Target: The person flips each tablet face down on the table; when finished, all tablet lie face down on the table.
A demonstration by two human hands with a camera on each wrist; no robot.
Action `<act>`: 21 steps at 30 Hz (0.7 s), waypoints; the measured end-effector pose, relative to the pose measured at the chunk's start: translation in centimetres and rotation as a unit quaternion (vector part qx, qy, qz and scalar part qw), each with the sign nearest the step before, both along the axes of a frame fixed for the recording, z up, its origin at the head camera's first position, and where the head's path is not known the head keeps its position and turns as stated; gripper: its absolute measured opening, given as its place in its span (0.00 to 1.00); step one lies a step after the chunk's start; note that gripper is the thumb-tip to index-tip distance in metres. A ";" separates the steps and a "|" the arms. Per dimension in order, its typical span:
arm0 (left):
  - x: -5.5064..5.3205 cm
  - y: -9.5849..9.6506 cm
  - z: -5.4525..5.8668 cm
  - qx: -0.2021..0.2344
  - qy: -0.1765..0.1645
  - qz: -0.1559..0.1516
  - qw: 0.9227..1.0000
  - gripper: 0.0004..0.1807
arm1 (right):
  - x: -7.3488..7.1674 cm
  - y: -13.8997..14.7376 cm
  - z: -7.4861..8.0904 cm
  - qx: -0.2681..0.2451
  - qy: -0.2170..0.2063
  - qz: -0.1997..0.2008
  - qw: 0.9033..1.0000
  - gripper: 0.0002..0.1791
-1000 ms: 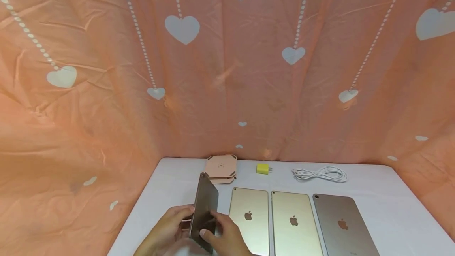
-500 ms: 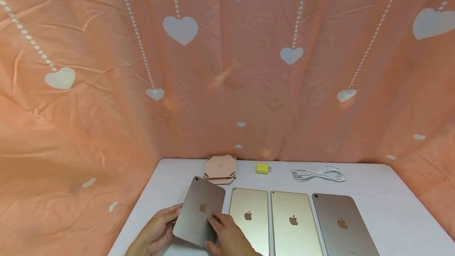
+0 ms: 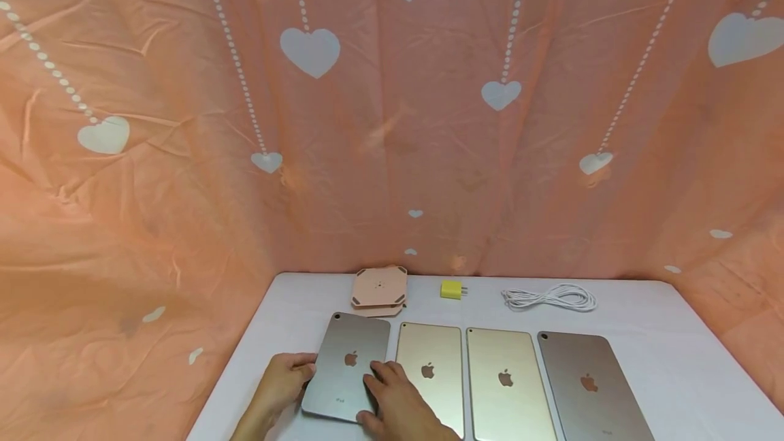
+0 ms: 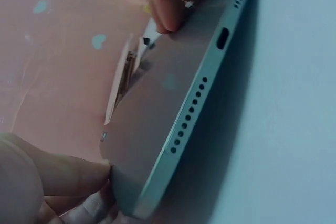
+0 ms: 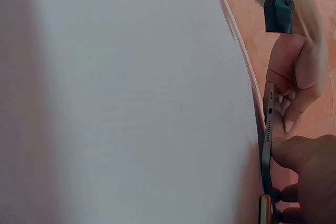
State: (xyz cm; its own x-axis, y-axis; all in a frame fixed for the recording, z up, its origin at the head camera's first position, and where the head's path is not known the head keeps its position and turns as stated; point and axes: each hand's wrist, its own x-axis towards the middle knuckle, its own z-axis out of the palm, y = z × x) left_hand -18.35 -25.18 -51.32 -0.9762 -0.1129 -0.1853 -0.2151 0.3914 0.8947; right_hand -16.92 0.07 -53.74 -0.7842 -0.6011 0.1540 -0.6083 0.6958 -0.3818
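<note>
A grey tablet (image 3: 343, 339) with an apple logo lies back side up at the left of the row, at or just above the table. My left hand (image 3: 280, 380) pinches its left edge; in the left wrist view the thumb (image 4: 73, 174) presses on the back and other fingers reach beneath. My right hand (image 3: 404, 403) rests on the tablet's lower right part, fingertips on the back near the edge and thumb by the bottom corner. Ports and speaker holes show along the tablet's bottom edge (image 4: 189, 114). Its screen side is hidden.
Two gold tablets, one beside my right hand (image 3: 431, 346) and a second gold tablet (image 3: 505, 352), lie with another grey tablet (image 3: 578, 359) on the white table (image 3: 667, 346). Behind are a pink folding stand (image 3: 380, 286), a yellow charger plug (image 3: 451, 290) and a coiled white cable (image 3: 557, 297).
The grey tablet has turned from nearly upright to almost flat, back side up, and come down beside the gold tablets. Both hands have followed it.
</note>
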 end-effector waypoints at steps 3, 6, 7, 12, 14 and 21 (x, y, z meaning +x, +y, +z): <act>-0.2 0.4 -0.1 -0.090 0.038 0.010 0.995 0.14 | -0.1 0.0 0.0 -0.002 0.014 -0.003 1.000 0.30; -0.7 0.4 -1.3 -0.161 0.088 0.007 0.983 0.12 | -0.1 0.1 0.0 -0.009 0.020 -0.005 1.000 0.29; -0.9 0.3 -1.8 -0.180 0.104 0.006 0.978 0.12 | -0.2 0.1 0.0 -0.011 0.019 -0.007 1.000 0.29; -1.6 0.5 -3.1 -0.229 0.137 0.005 0.964 0.13 | -0.4 0.1 0.0 -0.017 0.014 -0.014 1.000 0.29; -1.4 0.6 -2.9 -0.234 0.132 0.003 0.963 0.12 | -0.4 0.2 -0.1 -0.018 0.016 -0.011 1.000 0.29; 0.3 2.1 0.2 -0.222 0.106 -0.005 0.969 0.12 | -0.3 0.2 -0.2 -0.010 0.024 -0.006 1.000 0.28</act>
State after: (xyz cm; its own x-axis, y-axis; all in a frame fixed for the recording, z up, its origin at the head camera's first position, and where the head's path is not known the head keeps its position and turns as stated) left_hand -18.08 -23.11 -51.11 -0.9885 -0.1262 0.0835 -0.0399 0.7496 0.6607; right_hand -17.27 0.23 -53.94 -0.7829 -0.5877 0.2041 -0.6179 0.6960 -0.3658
